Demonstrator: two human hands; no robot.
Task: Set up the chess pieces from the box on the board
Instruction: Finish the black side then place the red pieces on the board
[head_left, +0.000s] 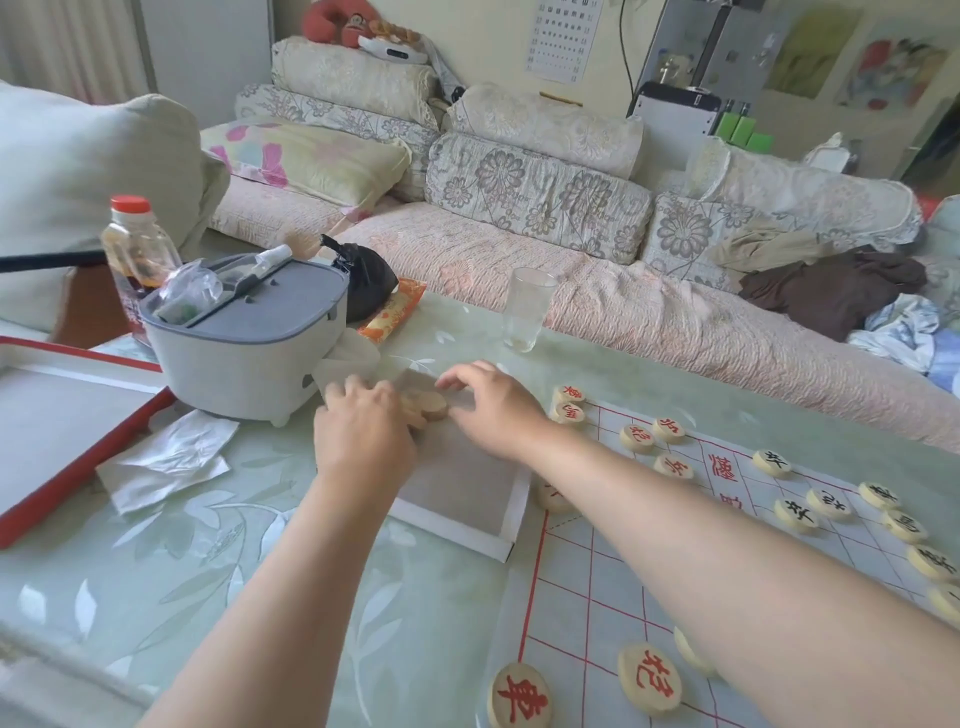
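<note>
A shallow white-rimmed box (496, 538) lies on the table left of the paper chess board (587, 587). Both hands reach into its far end. My left hand (363, 431) curls over round wooden chess pieces (428, 402) there. My right hand (491, 402) hovers just right of them, fingers bent, touching or nearly touching the pieces; its grip is blurred. Several discs with red characters (569, 413) and black characters (772, 462) stand on the board. Two red-lettered discs (649, 678) sit near the board's front edge.
A grey lidded container (244, 332) stands just left of the box, with a bottle (136, 249) and a black bag (366, 280) behind it. An empty glass (527, 309) is at the table's far edge. The red-edged box lid (78, 441) and crumpled paper (166, 460) lie at left.
</note>
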